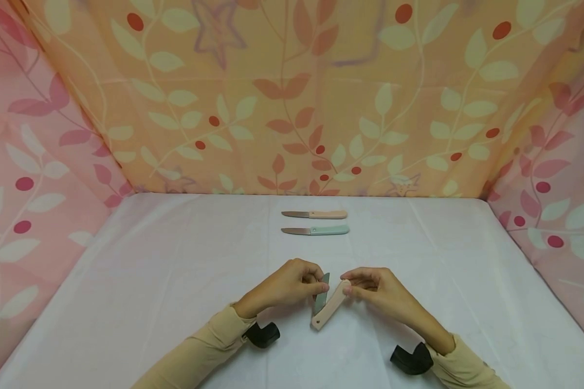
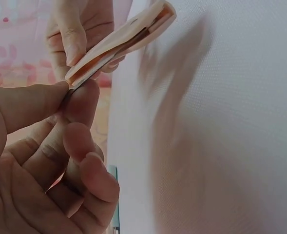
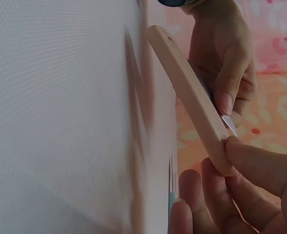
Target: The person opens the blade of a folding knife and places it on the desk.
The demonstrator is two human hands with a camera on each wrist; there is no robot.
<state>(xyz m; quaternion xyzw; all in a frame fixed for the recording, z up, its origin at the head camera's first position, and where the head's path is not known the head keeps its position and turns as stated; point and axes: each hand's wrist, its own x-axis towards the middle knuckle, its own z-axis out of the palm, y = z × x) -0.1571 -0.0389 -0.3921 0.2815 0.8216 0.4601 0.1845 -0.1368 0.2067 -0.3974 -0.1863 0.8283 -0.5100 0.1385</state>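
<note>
Between the two hands is a folding knife with a pale peach handle [image 1: 330, 308], its blade [image 1: 322, 297] swung partly out in a narrow V. My left hand [image 1: 297, 282] pinches the blade between thumb and forefinger, and in the left wrist view the other fingers curl loosely below. At the handle's free end, my right hand [image 1: 382, 289] grips it with thumb and fingertips. The pivot end with its small rivet points down toward the person, as the right wrist view shows the handle [image 3: 194, 97] side-on. Part of the blade is hidden behind the left thumb.
Farther back on the white-covered table [image 1: 214, 232] lie two unfolded knives side by side, a peach-handled knife [image 1: 327, 214] and a mint-green-handled knife [image 1: 328, 230], blades to the left. Patterned cloth walls [image 1: 292, 108] enclose the back and sides.
</note>
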